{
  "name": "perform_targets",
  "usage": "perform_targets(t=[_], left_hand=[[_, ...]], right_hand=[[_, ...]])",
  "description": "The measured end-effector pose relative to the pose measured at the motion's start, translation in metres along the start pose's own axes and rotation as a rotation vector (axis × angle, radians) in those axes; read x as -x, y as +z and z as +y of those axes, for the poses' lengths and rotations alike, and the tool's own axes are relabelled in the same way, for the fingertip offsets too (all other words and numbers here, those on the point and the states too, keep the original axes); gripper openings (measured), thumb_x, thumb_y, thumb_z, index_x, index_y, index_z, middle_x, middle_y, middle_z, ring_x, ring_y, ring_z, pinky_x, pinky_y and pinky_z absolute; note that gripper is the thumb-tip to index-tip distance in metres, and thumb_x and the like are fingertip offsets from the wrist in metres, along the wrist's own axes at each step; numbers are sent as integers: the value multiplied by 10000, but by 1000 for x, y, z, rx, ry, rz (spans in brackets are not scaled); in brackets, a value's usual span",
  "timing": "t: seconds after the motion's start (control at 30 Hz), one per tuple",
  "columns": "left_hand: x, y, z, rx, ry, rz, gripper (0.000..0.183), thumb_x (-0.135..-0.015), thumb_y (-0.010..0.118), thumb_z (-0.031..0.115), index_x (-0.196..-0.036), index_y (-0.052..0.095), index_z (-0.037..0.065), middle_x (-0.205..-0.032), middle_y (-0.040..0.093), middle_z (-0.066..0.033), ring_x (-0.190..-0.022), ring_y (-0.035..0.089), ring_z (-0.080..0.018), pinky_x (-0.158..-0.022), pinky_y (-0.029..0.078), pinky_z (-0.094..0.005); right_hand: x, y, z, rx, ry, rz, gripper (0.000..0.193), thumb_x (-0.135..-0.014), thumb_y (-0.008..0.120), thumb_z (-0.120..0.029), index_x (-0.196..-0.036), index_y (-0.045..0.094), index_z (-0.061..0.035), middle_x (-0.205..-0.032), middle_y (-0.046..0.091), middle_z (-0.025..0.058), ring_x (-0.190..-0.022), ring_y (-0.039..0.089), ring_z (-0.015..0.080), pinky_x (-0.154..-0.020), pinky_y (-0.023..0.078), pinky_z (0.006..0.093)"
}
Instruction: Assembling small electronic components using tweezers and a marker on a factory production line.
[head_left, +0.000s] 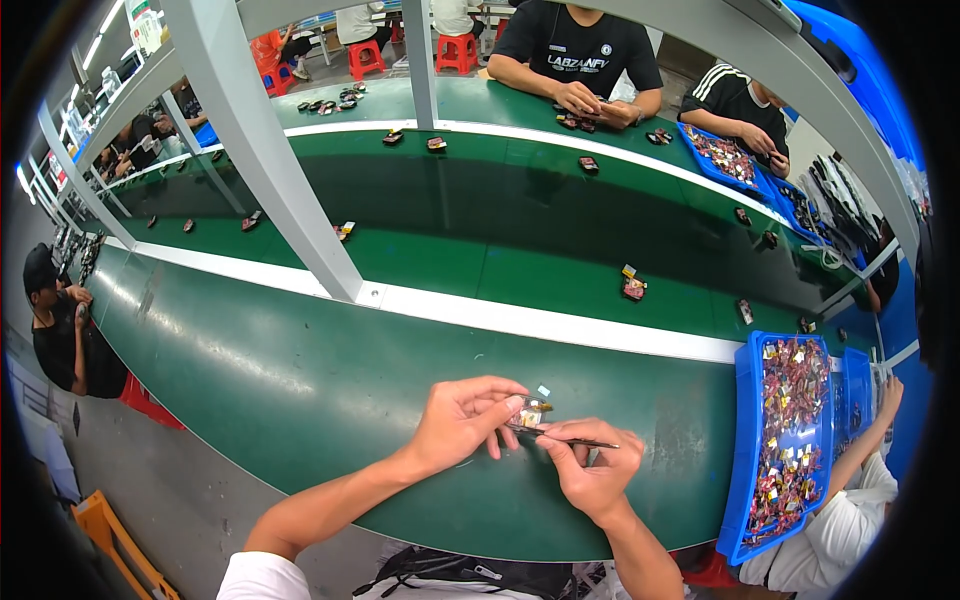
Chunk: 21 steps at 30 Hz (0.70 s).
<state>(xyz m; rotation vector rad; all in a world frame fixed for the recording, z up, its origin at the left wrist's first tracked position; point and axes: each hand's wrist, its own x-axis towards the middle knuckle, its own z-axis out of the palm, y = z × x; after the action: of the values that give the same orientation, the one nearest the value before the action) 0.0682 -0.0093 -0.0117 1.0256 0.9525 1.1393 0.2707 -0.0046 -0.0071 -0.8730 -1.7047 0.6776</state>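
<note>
Above the green workbench, my left hand pinches a small electronic part with dark, pale and yellowish areas. My right hand is closed around thin dark tweezers. The tip of the tweezers meets the near side of the part, beside my left fingertips. Fingers cover some of the part, so its full shape is hidden. A small pale slip lies on the bench just beyond it.
At right stands a blue tray heaped with small red, yellow and white parts; someone sits beside it. Beyond a white rail, a green conveyor carries scattered parts. A grey post rises at left. Co-workers sit across and at far left.
</note>
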Motion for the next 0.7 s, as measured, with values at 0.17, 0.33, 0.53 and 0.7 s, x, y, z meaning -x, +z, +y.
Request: perform_targets(t=[0.17,0.33,0.53,0.7], left_hand=[[-1,-1,0,-27,-17,-48,289,-967,654,41,-1228,636,-83,-959,740,-143,-700,713,-156,-515,543,-239],[-2,-1,-1,-72,-44,-23,296,-946,674,26,-1222,644,-78,-914,747,-128,-700,709,-140,-519,544,-239],[-1,1,-4,-80,-54,21,254,-936,680,13,-1173,652,-73,-871,734,-126,-685,699,-131,-517,550,-238],[-4,3,-8,-66,-42,34,221,-934,674,5,-1140,646,-71,-836,716,-106,-659,685,-128,-520,559,-244]], right_hand=[[-2,3,-3,4,-86,6,124,-750,829,-2,-815,746,-66,-829,779,57,-388,447,56,-415,336,218],[0,4,1,86,-198,-24,139,-732,813,34,-780,734,-69,-811,777,77,-378,452,57,-423,339,209],[1,6,-1,171,-262,-21,150,-725,814,27,-775,744,-96,-792,777,25,-408,505,56,-425,314,216],[2,9,4,194,-270,-17,150,-722,811,31,-776,755,-98,-790,775,19,-425,530,64,-431,328,216]])
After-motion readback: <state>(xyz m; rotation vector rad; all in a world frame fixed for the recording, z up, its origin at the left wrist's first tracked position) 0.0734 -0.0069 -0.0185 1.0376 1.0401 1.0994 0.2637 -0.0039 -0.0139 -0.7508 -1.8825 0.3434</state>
